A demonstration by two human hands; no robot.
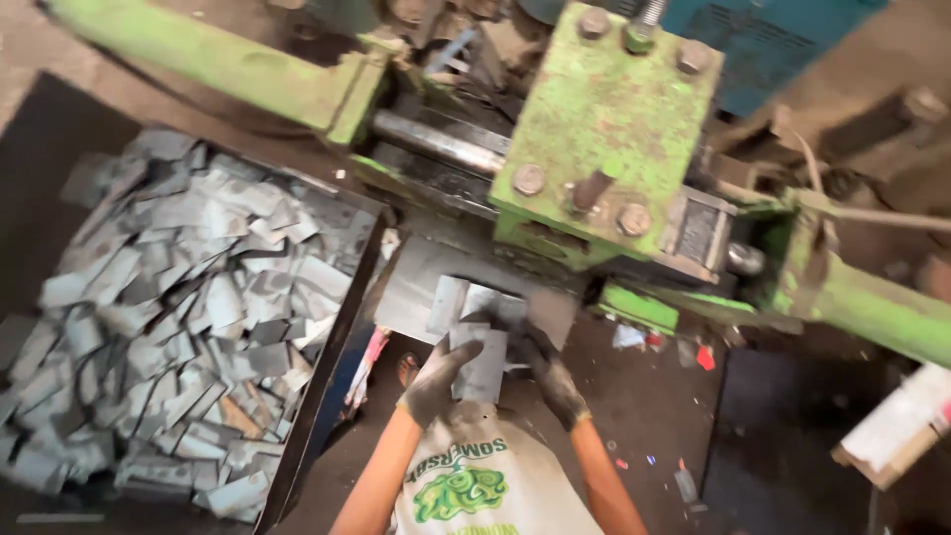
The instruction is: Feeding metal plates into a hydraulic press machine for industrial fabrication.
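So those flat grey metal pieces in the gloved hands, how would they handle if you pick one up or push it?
The flat metal pieces look like rigid sheet offcuts, so probably stiff. Their flat faces suggest they would slide rather than roll, as in the heaped bin. Cut edges may be sharp; the left hand and right hand wear gloves.

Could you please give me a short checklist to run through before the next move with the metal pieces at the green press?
1. Left hand gloved and holding the metal piece: ok.
2. Right hand gloved, at the stack of pieces: ok.
3. Both hands out from under the green press head: ok, they sit in front of it.
4. Piece squarely seated on the press bed: cannot tell, blurred.
5. Bin of cut pieces within reach on the left: ok.
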